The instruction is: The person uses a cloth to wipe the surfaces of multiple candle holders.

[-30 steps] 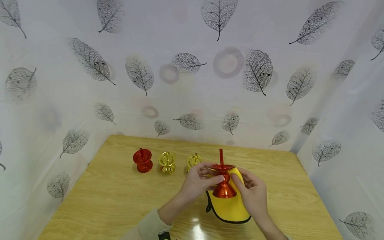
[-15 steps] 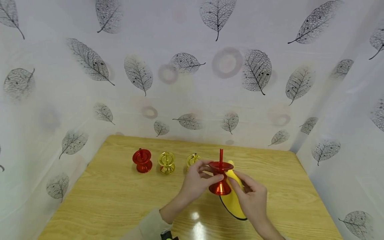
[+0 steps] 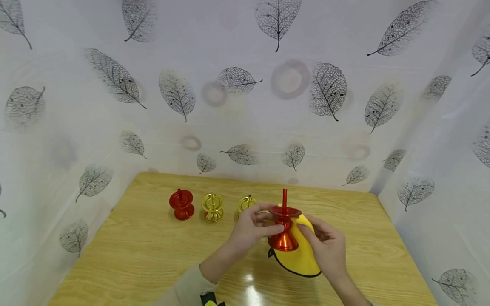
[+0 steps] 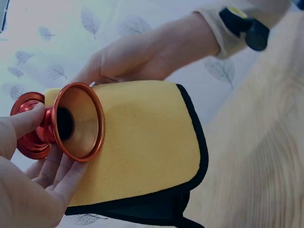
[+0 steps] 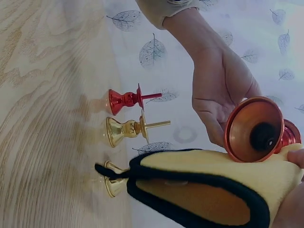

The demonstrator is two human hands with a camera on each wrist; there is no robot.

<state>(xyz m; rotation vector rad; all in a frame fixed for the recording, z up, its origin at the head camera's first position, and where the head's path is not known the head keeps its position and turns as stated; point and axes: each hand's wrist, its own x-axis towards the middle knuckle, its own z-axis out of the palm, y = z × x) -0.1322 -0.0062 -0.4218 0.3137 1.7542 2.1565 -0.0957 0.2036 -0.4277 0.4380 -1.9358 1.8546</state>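
My left hand (image 3: 245,233) grips a red metal candle holder (image 3: 284,243) by its narrow waist, thumb across the front. It is raised above the table, upright, with its long pin pointing up. In the left wrist view the hollow foot (image 4: 80,123) of the holder faces the camera. My right hand (image 3: 330,248) pinches a yellow cloth (image 3: 302,261) with black edging, thumb in front, against the holder's right side. The cloth hangs down behind the holder, and a black loop shows at its edge. Some fingers of both hands are hidden behind the holder and cloth.
On the wooden table (image 3: 172,263) another red candle holder (image 3: 182,205) and a gold one (image 3: 212,208) stand in a row toward the back. A second gold candle holder (image 3: 246,203) is partly covered by my left hand. Leaf-printed sheeting (image 3: 245,114) surrounds the table.
The cloth narrowed to the holder's right side half a second ago, and now spreads broadly behind it again. The holder shifted slightly left, then back right, staying in my left hand.
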